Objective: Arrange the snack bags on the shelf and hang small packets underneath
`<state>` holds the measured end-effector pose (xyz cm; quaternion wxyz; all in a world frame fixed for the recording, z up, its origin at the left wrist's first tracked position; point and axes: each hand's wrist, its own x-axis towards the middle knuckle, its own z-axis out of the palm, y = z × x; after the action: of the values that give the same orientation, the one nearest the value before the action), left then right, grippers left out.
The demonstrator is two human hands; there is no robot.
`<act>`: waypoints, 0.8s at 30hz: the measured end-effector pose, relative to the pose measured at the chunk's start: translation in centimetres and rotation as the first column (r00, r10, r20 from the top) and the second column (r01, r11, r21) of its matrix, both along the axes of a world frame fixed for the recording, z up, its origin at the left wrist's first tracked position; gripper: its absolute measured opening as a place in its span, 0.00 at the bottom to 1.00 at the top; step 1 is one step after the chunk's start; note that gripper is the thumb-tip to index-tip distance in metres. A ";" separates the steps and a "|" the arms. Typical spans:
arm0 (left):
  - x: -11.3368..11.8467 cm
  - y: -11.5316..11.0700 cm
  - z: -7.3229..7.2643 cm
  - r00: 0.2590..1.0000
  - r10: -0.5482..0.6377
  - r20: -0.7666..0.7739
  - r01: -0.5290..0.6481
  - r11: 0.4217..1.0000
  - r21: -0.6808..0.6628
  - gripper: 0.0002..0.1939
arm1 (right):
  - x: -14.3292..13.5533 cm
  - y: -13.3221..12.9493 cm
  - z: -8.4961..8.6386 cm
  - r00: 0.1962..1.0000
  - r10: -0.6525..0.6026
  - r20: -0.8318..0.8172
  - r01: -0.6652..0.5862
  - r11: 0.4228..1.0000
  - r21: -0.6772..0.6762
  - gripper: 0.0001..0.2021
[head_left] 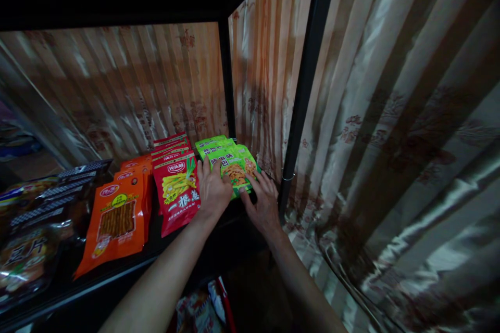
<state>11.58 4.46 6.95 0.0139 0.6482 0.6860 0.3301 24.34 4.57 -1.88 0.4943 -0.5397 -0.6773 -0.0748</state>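
Observation:
A stack of green snack packets (pixel 230 158) lies at the right end of a dark shelf (pixel 117 270). My left hand (pixel 213 190) rests flat on the left side of the front green packet, fingers spread. My right hand (pixel 263 200) touches the same packet's lower right edge with its fingertips. Neither hand has lifted a packet off the shelf. Beside them on the left stands a row of red snack packets (pixel 177 192).
Orange packets (pixel 117 218) and dark packets (pixel 35 223) fill the shelf further left. A black upright post (pixel 300 99) stands just right of my hands. A striped curtain (pixel 390 140) hangs behind and to the right. More packets (pixel 199 309) lie below the shelf.

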 end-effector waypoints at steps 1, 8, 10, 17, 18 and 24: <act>0.0 0.7 0.1 0.999 -0.012 -0.035 0.011 1.000 -0.010 0.26 | 0.0 0.0 0.0 1.000 -0.001 0.000 0.001 1.000 0.002 0.22; 0.5 4.4 1.2 0.966 -0.132 -0.220 0.107 0.987 -0.123 0.28 | 0.2 0.2 -0.1 1.000 -0.010 0.001 0.010 1.000 -0.005 0.21; 0.5 5.1 1.4 0.960 -0.113 -0.256 0.077 0.986 -0.147 0.28 | 0.2 0.2 -0.1 1.000 -0.011 0.009 0.011 1.000 -0.012 0.21; 0.5 6.4 1.4 0.958 -0.121 -0.259 0.050 0.964 -0.263 0.31 | 0.5 0.5 -0.2 1.000 -0.011 0.017 0.011 1.000 -0.028 0.22; 0.5 6.5 1.2 0.961 -0.116 -0.251 0.050 0.966 -0.255 0.31 | 0.6 0.5 -0.2 1.000 -0.010 0.021 0.011 0.999 -0.031 0.22; 0.5 6.6 0.2 0.982 -0.088 -0.166 0.066 0.989 -0.134 0.28 | 0.7 0.3 -0.1 0.999 0.009 0.036 -0.007 0.999 -0.036 0.24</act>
<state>12.11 11.06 7.18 0.0094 0.6981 0.6788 0.2277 25.03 4.88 -2.01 0.4724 -0.5444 -0.6896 -0.0703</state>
